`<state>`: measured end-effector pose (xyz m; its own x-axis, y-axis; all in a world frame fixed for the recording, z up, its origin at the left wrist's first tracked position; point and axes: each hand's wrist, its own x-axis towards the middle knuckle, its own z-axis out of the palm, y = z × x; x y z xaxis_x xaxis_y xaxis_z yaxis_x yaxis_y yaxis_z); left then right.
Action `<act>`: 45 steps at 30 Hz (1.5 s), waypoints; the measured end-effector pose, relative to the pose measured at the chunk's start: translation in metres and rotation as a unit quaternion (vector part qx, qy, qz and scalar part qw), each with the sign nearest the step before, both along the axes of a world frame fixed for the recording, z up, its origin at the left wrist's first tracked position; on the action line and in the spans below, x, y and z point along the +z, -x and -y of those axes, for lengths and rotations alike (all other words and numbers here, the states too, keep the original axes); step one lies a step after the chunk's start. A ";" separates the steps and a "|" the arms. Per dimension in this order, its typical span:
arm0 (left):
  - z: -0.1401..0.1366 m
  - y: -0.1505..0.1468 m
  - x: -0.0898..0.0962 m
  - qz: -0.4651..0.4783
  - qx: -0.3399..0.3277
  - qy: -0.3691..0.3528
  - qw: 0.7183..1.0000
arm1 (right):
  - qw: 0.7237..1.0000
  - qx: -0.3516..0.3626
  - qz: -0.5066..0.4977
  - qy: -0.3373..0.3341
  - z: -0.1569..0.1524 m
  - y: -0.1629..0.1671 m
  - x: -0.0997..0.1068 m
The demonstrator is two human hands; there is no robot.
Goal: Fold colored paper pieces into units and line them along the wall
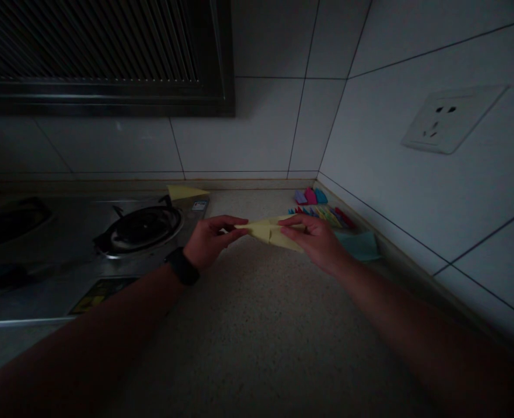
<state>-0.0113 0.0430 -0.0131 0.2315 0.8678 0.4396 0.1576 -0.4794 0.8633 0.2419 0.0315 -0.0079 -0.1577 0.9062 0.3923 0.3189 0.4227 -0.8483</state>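
A pale yellow piece of folded paper (263,231) is stretched between my two hands, just above the speckled countertop (248,325). My left hand (215,237) pinches its narrow left tip between thumb and fingers; a dark band sits on that wrist. With thumb and forefinger, my right hand (311,237) grips the wider right part and covers some of it. A crease and overlapping flaps show in the middle of the paper. Behind my right hand lie a row of small colourful folded pieces (322,215) and a light green sheet (359,246).
To the left is a gas stove (139,229) with a yellow paper triangle (187,191) at its back edge. Purple, pink and blue pieces (311,196) rest in the corner. A range hood (108,58) hangs above; a wall socket (455,119) is at right.
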 end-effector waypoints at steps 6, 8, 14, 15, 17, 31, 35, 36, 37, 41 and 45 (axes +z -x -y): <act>-0.001 0.001 -0.002 -0.003 0.003 -0.004 1.000 | 1.000 0.014 -0.012 -0.014 -0.002 0.000 -0.003; -0.002 0.002 -0.003 0.006 -0.003 -0.003 1.000 | 1.000 0.014 -0.010 -0.019 -0.002 0.000 -0.003; -0.002 0.002 -0.003 0.021 -0.003 0.006 1.000 | 0.999 0.013 0.007 -0.030 -0.002 0.000 -0.003; -0.003 0.002 -0.003 0.020 -0.001 0.001 1.000 | 1.000 0.011 0.008 -0.027 -0.002 0.000 -0.003; -0.003 0.002 -0.003 0.014 0.001 -0.010 1.000 | 1.000 0.009 0.010 -0.025 -0.002 0.001 -0.003; 0.000 0.000 -0.003 -0.012 -0.014 -0.031 0.999 | 0.999 0.033 -0.019 -0.030 0.006 0.010 0.000; 0.000 0.000 -0.004 0.003 -0.021 -0.024 1.000 | 0.998 0.028 -0.010 -0.051 0.005 0.009 0.001; 0.000 0.000 -0.004 0.007 -0.022 -0.023 0.999 | 0.998 0.028 -0.005 -0.053 0.006 0.009 0.001; 0.001 -0.001 -0.004 0.011 -0.022 -0.024 0.999 | 0.998 0.029 0.000 -0.055 0.006 0.009 0.002; 0.001 -0.001 -0.004 0.016 -0.024 -0.026 0.999 | 0.998 0.021 0.022 -0.061 0.008 0.009 0.004; 0.001 -0.001 -0.005 0.007 -0.022 -0.023 0.999 | 0.998 0.018 0.033 -0.057 0.008 0.010 0.004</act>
